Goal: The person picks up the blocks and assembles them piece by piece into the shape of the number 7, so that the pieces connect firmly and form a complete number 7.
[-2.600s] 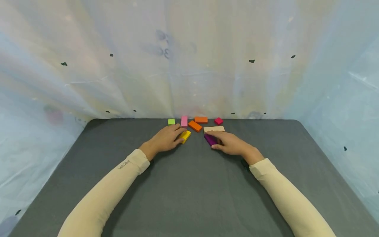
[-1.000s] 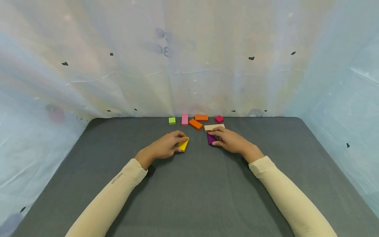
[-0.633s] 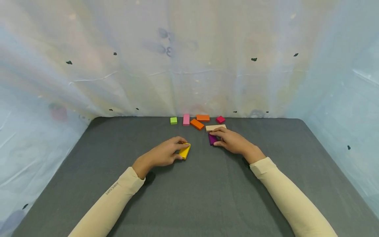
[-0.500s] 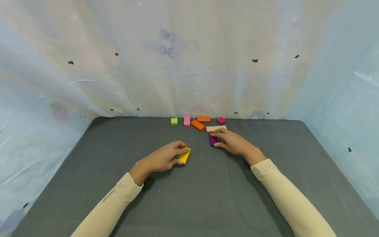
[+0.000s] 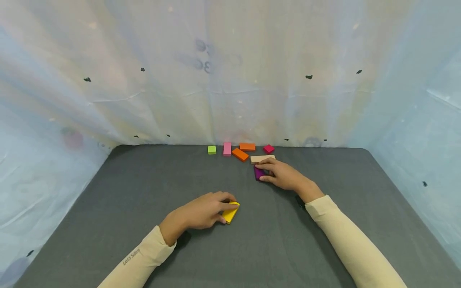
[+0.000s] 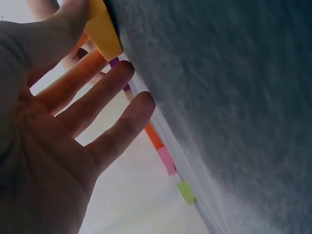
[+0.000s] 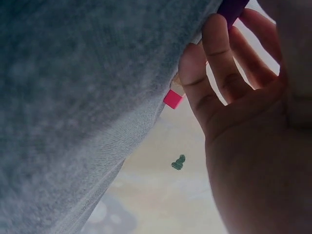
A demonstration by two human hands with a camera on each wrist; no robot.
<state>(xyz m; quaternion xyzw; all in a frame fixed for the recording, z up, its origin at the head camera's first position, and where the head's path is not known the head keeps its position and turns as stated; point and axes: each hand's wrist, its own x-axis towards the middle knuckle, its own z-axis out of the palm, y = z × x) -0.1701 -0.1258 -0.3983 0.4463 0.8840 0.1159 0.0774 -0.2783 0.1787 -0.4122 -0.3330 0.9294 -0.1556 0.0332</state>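
In the head view my left hand pinches a yellow block between thumb and fingers, low over the dark grey tabletop. The left wrist view shows the same yellow block at the thumb, with the other fingers spread beside it. Further back, my right hand holds a purple block by its sides, the fingers partly covering it. A pale wooden block lies just behind the purple one. Only a corner of the purple block shows in the right wrist view.
Along the back of the grey table lie a green block, a pink block, two orange blocks and a crimson block. A pale plastic sheet hangs behind them and along both sides.
My left hand has drawn the yellow block away from the row, towards the front of the table. The purple block has turned slightly in my right hand, which otherwise stays nearly in place.
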